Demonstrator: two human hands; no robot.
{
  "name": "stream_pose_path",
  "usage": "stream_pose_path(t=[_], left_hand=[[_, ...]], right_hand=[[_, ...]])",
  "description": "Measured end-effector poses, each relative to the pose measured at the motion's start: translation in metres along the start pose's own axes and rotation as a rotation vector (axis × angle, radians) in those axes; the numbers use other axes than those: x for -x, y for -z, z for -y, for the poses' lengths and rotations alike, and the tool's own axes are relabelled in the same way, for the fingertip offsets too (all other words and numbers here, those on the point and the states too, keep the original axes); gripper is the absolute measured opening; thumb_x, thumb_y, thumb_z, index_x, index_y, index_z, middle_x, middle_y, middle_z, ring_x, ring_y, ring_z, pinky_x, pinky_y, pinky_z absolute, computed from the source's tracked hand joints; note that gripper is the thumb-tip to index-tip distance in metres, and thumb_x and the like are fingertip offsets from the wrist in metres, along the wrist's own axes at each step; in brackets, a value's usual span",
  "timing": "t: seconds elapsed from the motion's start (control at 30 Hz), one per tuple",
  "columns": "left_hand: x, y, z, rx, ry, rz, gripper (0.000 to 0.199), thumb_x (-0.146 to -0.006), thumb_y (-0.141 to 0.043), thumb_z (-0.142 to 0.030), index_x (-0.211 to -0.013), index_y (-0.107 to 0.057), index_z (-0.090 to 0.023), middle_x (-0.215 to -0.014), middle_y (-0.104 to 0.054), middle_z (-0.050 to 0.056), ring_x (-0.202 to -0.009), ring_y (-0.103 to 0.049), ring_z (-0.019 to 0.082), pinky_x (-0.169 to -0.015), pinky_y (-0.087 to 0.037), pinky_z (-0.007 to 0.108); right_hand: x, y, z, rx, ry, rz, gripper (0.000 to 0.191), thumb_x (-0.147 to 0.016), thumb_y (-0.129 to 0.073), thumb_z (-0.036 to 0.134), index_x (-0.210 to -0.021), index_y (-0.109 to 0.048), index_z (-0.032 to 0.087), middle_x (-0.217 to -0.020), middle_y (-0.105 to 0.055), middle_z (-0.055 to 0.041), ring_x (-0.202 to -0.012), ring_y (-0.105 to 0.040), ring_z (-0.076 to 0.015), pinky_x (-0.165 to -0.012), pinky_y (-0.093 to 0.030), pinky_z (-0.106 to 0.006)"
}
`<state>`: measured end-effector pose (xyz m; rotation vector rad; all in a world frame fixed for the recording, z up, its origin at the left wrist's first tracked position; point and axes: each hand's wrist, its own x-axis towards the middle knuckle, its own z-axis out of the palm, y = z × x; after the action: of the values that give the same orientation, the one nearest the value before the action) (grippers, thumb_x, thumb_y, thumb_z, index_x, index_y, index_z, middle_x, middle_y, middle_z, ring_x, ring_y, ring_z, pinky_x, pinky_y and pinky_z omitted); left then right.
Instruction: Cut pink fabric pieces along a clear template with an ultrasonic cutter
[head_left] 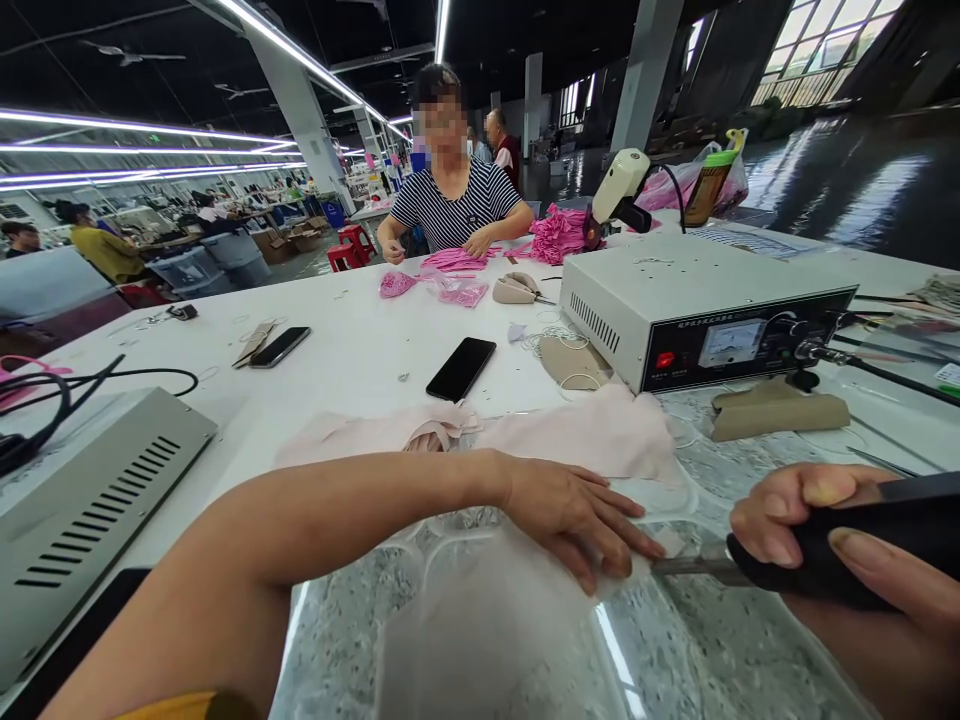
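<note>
My left hand lies palm down with its fingers stretched out, pressing on a thin pale fabric piece spread over the grey marble-patterned surface. Its fingertips rest beside a small whitish patch. At the right, my right hand is wrapped round the black handle of a handheld ultrasonic welder. The tool's metal tip points left and ends close to my left fingertips; whether it touches the fabric I cannot tell. Behind my left forearm lie pale pink fabric pieces.
A control box with a meter stands at the back right; another grey box is at left. Two phones lie mid-table. Across the table, a co-worker handles pink strips. Cord loops lie near the control box.
</note>
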<state>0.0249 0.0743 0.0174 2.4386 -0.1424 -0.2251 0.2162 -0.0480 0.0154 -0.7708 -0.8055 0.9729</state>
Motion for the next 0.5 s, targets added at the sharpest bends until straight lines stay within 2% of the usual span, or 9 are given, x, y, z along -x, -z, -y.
stream_pose_path(t=[0.13, 0.33, 0.5], left_hand=[[0.0, -0.001, 0.001, 0.004, 0.002, 0.006, 0.01, -0.081, -0.073, -0.029, -0.09, -0.068, -0.026, -0.141, -0.049, -0.005, -0.144, -0.024, 0.02, -0.117, -0.012, 0.029], [0.0, -0.001, 0.002, -0.041, -0.039, 0.007, 0.012, -0.083, -0.07, -0.032, -0.093, -0.068, -0.025, -0.142, -0.049, -0.003, -0.143, -0.026, 0.022, -0.117, -0.015, 0.031], [-0.002, 0.0, 0.001, -0.017, -0.012, 0.026, 0.012, -0.083, -0.07, -0.031, -0.093, -0.069, -0.024, -0.142, -0.049, -0.002, -0.144, -0.025, 0.022, -0.116, -0.014, 0.03]], right_hand=[[0.001, 0.004, -0.001, -0.004, 0.0, 0.002, 0.023, -0.067, -0.074, 0.027, -0.082, -0.057, 0.021, -0.073, -0.044, 0.0, -0.055, -0.042, -0.0114, -0.048, -0.049, -0.025], [-0.004, 0.012, -0.001, 0.071, -0.01, 0.083, 0.024, -0.069, -0.077, 0.031, -0.078, -0.057, 0.021, -0.071, -0.047, 0.0002, -0.052, -0.044, -0.0125, -0.046, -0.05, -0.028], [-0.006, 0.008, 0.002, 0.099, -0.01, 0.084, 0.027, -0.065, -0.079, 0.032, -0.073, -0.056, 0.021, -0.067, -0.048, 0.0005, -0.049, -0.046, -0.0136, -0.043, -0.047, -0.029]])
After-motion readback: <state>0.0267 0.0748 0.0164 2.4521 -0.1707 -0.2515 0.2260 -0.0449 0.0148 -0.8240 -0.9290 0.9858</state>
